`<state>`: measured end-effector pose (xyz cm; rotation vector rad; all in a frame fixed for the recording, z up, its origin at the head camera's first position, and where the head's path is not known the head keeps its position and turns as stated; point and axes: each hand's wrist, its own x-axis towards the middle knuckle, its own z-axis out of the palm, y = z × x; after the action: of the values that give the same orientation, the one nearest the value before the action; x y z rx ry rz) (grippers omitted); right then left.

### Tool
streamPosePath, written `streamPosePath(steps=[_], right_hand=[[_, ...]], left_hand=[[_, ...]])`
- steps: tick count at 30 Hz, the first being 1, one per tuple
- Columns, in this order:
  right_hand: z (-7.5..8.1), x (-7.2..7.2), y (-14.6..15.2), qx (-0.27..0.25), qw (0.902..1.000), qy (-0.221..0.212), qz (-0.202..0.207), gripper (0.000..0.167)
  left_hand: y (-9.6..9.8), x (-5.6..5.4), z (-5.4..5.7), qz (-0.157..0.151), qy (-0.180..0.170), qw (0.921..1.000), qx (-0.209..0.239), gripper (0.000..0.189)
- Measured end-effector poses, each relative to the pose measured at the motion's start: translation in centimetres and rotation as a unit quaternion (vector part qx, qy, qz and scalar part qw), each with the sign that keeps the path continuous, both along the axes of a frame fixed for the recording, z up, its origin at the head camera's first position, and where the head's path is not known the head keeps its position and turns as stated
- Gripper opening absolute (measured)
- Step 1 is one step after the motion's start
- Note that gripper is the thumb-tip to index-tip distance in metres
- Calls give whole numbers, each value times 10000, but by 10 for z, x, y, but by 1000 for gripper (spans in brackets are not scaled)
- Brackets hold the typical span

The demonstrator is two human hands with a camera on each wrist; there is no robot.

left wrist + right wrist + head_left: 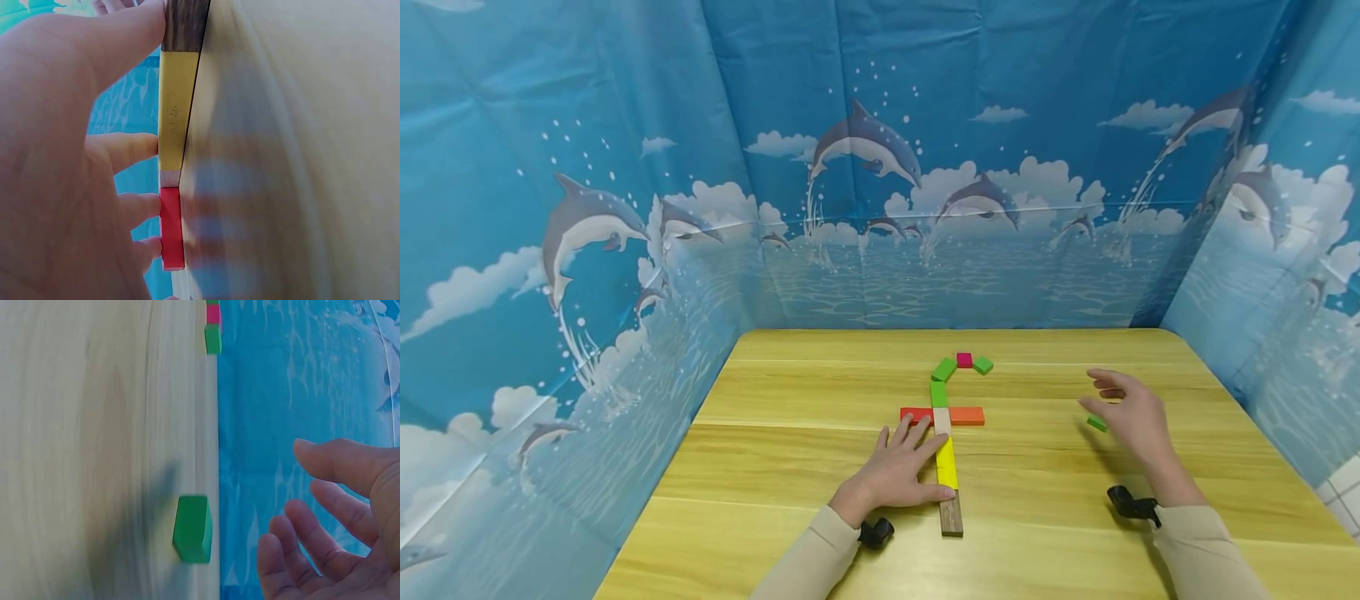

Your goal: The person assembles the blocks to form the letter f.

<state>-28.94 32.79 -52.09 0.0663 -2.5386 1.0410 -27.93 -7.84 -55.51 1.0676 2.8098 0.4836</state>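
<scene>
Flat wooden blocks form a figure on the table. A dark brown block (951, 518), a yellow block (947, 471) and a pale block (942, 422) make its stem. A red block (910, 412) and an orange block (967, 416) stick out as side arms. Green blocks (938, 393) and a magenta block (964, 360) curve round at the top. Spread over the stem, my left hand (895, 475) touches the brown, yellow and red blocks with thumb and fingertips. My right hand (1138, 421) hovers, holding nothing, above a separate green block (194, 530).
The wood-grain table (760, 467) has a far edge along a blue dolphin-print curtain (865, 275). Curtains also hang at both sides. Black wrist devices (876, 533) sit on both wrists. White floor tiles (1347, 492) show at the far right.
</scene>
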Motion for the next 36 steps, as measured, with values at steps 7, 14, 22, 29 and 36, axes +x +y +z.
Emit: streamPosePath(steps=[7,14,22,29,36], right_hand=[[-6,4,12,129,9999,-72,-35,56],[-20,2,21,282,9990,-358,8,56],[-30,0,24,471,9976,-499,25,56],[-29,2,22,639,9971,-407,12,48],[-30,3,21,716,9962,-501,-2,48]], left_hand=[[1,0,0,-5,56,10000,14,90],[1,0,-1,-34,30,10000,34,90],[0,-1,-2,-44,11,10000,19,89],[0,-3,-4,-19,116,9999,-43,90],[-1,-1,-1,-40,67,10000,-28,90]])
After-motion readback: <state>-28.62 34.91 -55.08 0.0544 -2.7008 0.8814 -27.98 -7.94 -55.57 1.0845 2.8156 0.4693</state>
